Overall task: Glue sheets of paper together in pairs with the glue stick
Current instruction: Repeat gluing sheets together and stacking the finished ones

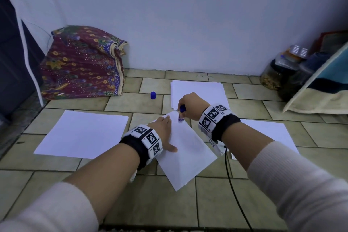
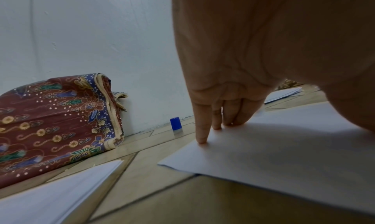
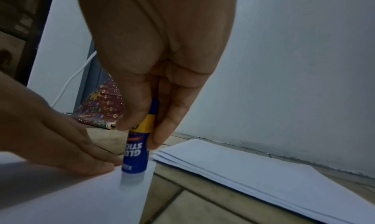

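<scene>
On the sheet's [image 1: 188, 149] far corner, glue stick [image 3: 138, 147] upright in curled right fingers [image 3: 162, 131], flat left fingers [image 2: 202, 128] just beside.

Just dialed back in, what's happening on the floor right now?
A person is gluing paper on the tiled floor. The right hand holds the glue stick upright, its tip on the far corner of the angled sheet. The left hand presses that sheet flat. The blue cap stands off by itself; a paper stack lies beyond.
</scene>
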The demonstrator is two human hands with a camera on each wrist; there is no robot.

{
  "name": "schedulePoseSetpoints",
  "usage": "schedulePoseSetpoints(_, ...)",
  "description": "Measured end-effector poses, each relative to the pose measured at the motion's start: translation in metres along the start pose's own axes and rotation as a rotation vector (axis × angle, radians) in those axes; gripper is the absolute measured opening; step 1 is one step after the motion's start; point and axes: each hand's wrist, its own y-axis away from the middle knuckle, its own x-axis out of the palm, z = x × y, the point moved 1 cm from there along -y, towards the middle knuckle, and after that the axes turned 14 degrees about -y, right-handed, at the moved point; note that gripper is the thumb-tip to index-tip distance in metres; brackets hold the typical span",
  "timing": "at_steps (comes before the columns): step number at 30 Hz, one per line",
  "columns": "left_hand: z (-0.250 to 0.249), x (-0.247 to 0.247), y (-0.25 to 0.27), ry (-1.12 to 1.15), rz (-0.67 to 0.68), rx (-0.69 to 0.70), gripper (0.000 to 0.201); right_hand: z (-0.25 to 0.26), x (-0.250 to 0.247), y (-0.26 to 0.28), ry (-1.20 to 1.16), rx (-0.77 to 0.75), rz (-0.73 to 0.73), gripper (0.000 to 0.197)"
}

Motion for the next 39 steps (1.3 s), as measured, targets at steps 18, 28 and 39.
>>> schedulePoseSetpoints(18, -0.002, -0.003, 0.008, 0.018, -0.011, -0.008, 0.113, -0.022, -0.006, 0.074, 0.041, -0.038, 0.153, 0.024)
schedulePoseSetpoints(28, -0.007, -0.005, 0.012, 0.025, -0.004, -0.009, 0.109, -0.032, -0.005, 0.101, 0.070, -0.055, 0.192, 0.022)
schedulePoseSetpoints(39, -0.006, 0.007, 0.005, 0.002, 0.055, -0.079, 0.110, -0.039, -0.008, 0.110, 0.097, -0.011, 0.253, 0.024)
